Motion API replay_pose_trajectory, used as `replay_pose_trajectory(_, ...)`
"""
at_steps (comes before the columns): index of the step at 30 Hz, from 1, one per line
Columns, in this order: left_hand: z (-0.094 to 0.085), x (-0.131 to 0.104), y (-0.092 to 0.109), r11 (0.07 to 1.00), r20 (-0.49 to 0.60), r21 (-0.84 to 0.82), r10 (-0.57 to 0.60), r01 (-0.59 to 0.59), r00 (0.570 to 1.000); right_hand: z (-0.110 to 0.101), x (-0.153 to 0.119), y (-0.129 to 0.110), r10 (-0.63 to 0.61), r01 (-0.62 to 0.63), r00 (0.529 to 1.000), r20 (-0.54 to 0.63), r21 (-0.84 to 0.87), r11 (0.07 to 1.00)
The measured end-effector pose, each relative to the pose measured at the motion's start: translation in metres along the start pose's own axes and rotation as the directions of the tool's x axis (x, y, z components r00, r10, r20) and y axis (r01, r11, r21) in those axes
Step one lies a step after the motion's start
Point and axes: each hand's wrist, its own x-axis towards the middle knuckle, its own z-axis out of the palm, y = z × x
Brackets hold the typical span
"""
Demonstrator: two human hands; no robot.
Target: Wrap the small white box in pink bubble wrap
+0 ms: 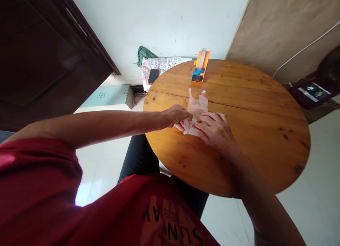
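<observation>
A piece of clear bubble wrap (pixel 197 105) lies on the round wooden table (pixel 255 132), its far corners sticking up loosely. My left hand (pixel 179 116) is closed on the left near edge of the wrap, thumb and fingers pinching it. Lying over the wrap's right near side is my right hand (pixel 215 129), palm down with its fingers stretched out. A small strip of clear tape (pixel 203 93) shows at the wrap's far right corner. Whether anything is wrapped inside cannot be made out.
An orange and blue tape dispenser (pixel 201 67) stands at the table's far edge. Beyond the edge are a printed white sack (pixel 172 62), a dark flat object with a red edge (pixel 153 76) and a green bag (pixel 145 55). A pale box (pixel 106 95) sits on the floor at left.
</observation>
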Motion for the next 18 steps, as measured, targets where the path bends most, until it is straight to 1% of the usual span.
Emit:
replay_pose_trajectory(3, 0.002, 0.0, 0.003, 0.999, -0.002, 0.01, 0.04, -0.04, 0.999, -0.001, 0.0, -0.001, 0.005, -0.005, 1.0, 0.009, -0.002, 1.0)
replay_pose_trajectory(7, 0.005, -0.005, 0.009, 0.995, -0.004, 0.062, 0.081, -0.08, 0.997, -0.002, -0.001, -0.002, -0.001, 0.001, 1.0, 0.024, -0.007, 1.0)
replay_pose_trajectory(13, 0.007, -0.015, 0.022, 0.986, 0.031, 0.149, 0.064, -0.068, 0.997, -0.004, -0.001, -0.003, 0.0, 0.0, 1.0, 0.027, 0.005, 1.0)
replay_pose_trajectory(16, 0.008, -0.02, 0.027, 0.978, 0.034, 0.201, 0.049, -0.055, 0.998, -0.005, 0.0, -0.003, 0.017, -0.018, 0.999, 0.029, 0.02, 1.0)
replay_pose_trajectory(18, 0.008, -0.023, 0.029, 0.975, 0.04, 0.21, 0.061, -0.068, 0.997, -0.006, 0.0, -0.002, 0.032, -0.033, 0.999, 0.033, 0.035, 0.999)
